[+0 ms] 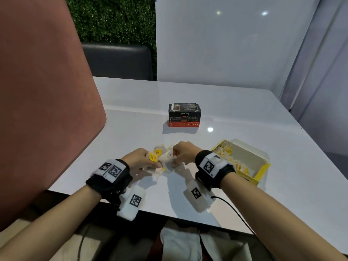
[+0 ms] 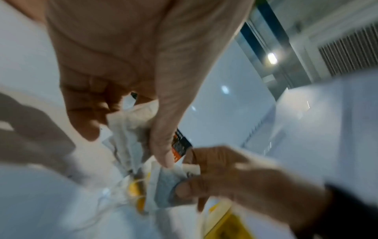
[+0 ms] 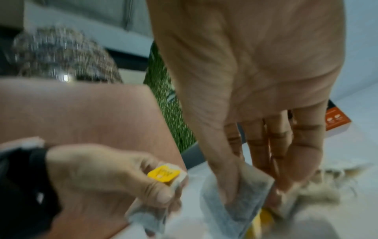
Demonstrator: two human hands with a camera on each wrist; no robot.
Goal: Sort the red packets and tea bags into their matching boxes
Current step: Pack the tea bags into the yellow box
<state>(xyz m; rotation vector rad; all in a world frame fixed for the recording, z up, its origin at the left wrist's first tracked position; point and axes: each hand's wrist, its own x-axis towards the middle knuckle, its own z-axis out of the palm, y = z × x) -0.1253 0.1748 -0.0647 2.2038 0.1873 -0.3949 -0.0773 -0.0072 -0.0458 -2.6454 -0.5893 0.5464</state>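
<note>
My left hand (image 1: 145,161) grips a bunch of white tea bags (image 2: 131,129), and a yellow tag (image 1: 153,157) sticks up over its fingers. Right beside it, my right hand (image 1: 176,159) pinches another tea bag (image 3: 237,198) between thumb and fingers. The two hands almost touch above a small heap of loose tea bags (image 1: 165,153) on the white table (image 1: 235,113). An open yellow box (image 1: 263,170) with tea bags inside lies to the right of my right wrist. A black and red box (image 1: 184,115) stands further back at the centre. No red packet shows outside it.
A brown padded panel (image 1: 47,110) rises along the table's left side. Behind the table stand a dark seat back (image 1: 118,61) and a white wall. A cable (image 1: 235,213) runs off my right wrist over the table's front edge.
</note>
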